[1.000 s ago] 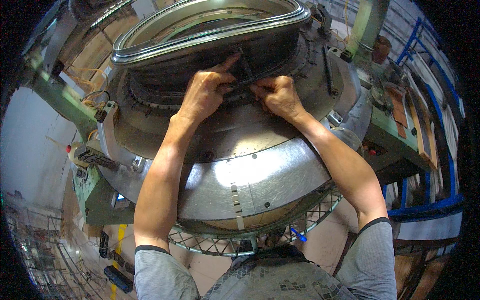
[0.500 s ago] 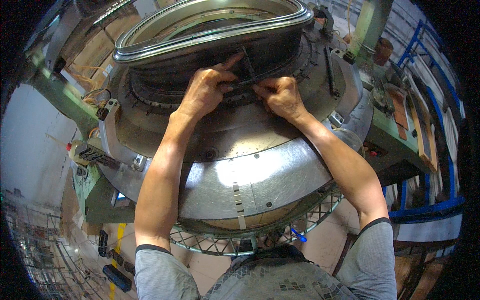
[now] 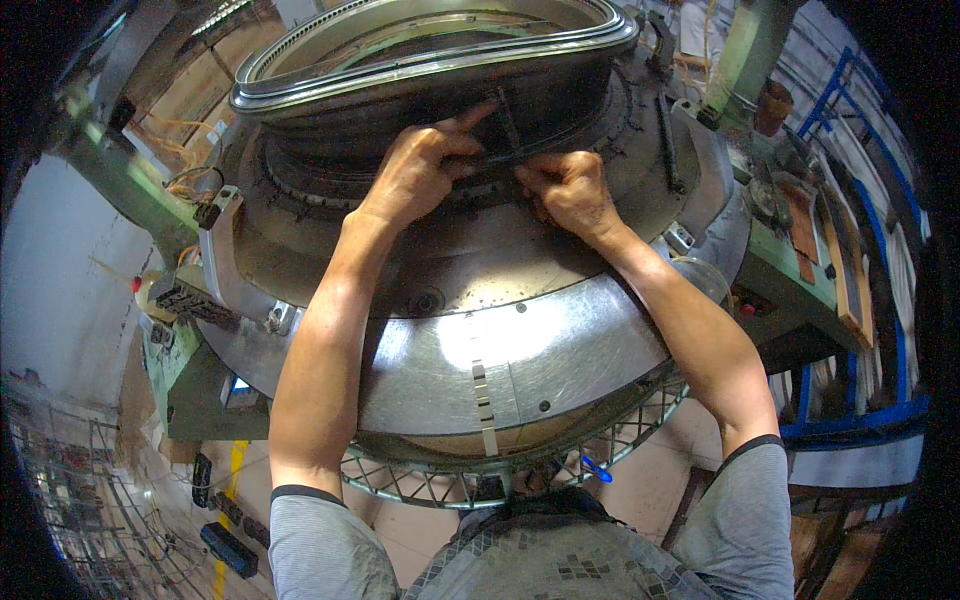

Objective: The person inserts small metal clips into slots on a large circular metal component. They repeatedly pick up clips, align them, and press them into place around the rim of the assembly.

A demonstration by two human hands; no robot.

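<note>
Where the round machine [image 3: 590, 355] steps up from its bright near edge, a dark drum [image 3: 565, 95] stands, topped by a shiny rim [image 3: 430, 71]. By the drum's near wall, the left hand [image 3: 420, 165] extends its forefinger, the others curled; the right hand [image 3: 572, 187] has bent fingers. Whether either grasps anything, I cannot tell. Between them, a slim dark bar [image 3: 509, 120] slants against the drum.

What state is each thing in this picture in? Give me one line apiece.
Left hand: index finger extended, other fingers bent
Right hand: fingers curled, any grip unclear
Dark cylinder: open at the top
Steel band: shiny, brightly lit in the middle
Dark bar: untouched by either hand
Small screen: lit
</note>
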